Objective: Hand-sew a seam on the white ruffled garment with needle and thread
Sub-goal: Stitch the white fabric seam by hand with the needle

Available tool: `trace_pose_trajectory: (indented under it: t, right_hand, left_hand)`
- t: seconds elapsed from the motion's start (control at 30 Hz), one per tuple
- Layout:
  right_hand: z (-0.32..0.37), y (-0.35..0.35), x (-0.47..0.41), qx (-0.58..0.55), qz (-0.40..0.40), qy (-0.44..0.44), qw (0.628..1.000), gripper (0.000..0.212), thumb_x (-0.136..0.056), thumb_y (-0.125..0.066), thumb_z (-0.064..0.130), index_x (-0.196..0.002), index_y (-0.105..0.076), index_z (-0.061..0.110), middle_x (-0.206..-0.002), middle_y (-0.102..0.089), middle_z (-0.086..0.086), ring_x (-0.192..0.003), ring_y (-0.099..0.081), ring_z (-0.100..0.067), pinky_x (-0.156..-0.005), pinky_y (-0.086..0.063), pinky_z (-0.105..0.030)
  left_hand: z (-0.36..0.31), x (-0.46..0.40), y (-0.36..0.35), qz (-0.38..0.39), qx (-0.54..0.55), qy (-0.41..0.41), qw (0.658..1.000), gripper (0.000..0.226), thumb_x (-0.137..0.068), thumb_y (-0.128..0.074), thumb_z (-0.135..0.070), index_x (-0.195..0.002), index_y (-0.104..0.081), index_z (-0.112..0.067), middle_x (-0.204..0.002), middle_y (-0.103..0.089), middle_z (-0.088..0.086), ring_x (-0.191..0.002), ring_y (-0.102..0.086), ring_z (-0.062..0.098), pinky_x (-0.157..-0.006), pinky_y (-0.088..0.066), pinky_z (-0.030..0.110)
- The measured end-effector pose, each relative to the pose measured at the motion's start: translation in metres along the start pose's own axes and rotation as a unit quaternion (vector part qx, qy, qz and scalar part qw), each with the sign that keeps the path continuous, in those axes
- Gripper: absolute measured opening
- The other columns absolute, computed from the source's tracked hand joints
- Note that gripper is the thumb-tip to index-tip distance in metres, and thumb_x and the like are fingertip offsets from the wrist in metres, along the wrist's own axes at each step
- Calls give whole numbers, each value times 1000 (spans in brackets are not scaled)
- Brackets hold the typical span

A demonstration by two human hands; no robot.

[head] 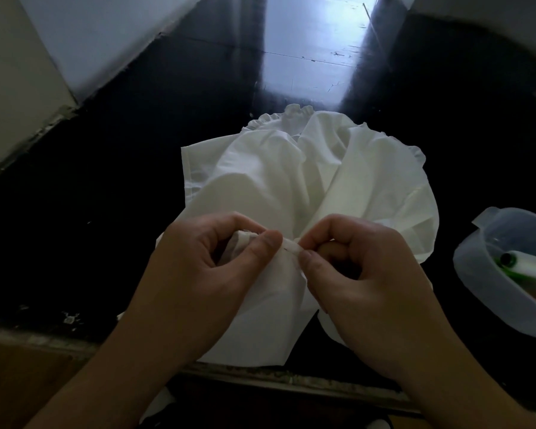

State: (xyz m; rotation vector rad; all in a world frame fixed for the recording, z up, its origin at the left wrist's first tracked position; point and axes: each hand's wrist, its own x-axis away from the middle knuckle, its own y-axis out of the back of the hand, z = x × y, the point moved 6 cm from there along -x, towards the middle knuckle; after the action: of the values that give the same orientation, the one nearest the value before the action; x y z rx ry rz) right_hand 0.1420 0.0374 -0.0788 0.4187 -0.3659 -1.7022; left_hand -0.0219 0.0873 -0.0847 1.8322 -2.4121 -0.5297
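While most of the white ruffled garment (307, 181) lies spread on the dark table (106, 196), its near edge is lifted off the surface and gathered between both hands. From that gathered fold, the left hand (205, 274) sits just to the left, its thumb and forefinger curled and pinching a bunch of the cloth. Just to the right of the fold is the right hand (362, 274), its fingers curled inward and its thumb and forefinger nipping the same strip of fabric. The two thumbs nearly meet at the fold, with only a short bit of cloth showing between them. A thin dark mark lies on that strip, but whether it is a needle or thread cannot be told.

Beyond the hands, the garment fans away across the table, with its frilled edge at the far side. Below the hands, a flap of the cloth hangs down toward the table's near edge.

To the right of the garment and apart from it stands a translucent plastic container (477, 292), with a white spool (526, 263) and something green inside it.
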Motion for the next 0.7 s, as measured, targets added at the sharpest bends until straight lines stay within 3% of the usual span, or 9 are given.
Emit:
trace_pose_trajectory:
  t: [0.2,0.33,0.53,0.7]
  right_hand:
    - [2,0,1,11,-8,0,1000,13,-90,-68,16,-77,-68,20,-52,-63,-1,-43,-51,-6,-48,-38,-17]
    - [-2,0,0,-15,3,-17,1000,13,-91,-67,19,-79,-69,19,-52,-62,-2,-45,-53,-13,-47,-45,-36]
    - [-12,0,-3,-140,26,-52,988,16,-95,-68,7,-79,-71,8,-50,-53,4,-46,-44,-9,-48,-35,-21]
    - [-17,-2,-4,-231,35,-74,969,14,-93,-68,-3,-79,-68,-3,-48,-49,5,-45,-39,-9,-45,-31,-19]
  left_hand:
    - [-1,0,-2,5,-1,-1,1000,24,-85,-68,-47,-80,-78,-26,-68,-74,-8,-62,-72,11,-51,-53,19]
    - [0,-1,-1,3,14,7,1000,23,-84,-69,-46,-79,-78,-25,-68,-74,-8,-61,-71,8,-52,-51,16]
    - [0,-1,1,-2,27,18,999,25,-81,-69,-49,-77,-78,-26,-67,-74,-8,-58,-70,6,-50,-48,12]
    - [2,-2,1,-2,28,21,999,26,-82,-68,-50,-76,-78,-27,-67,-74,-8,-59,-70,5,-51,-48,13]
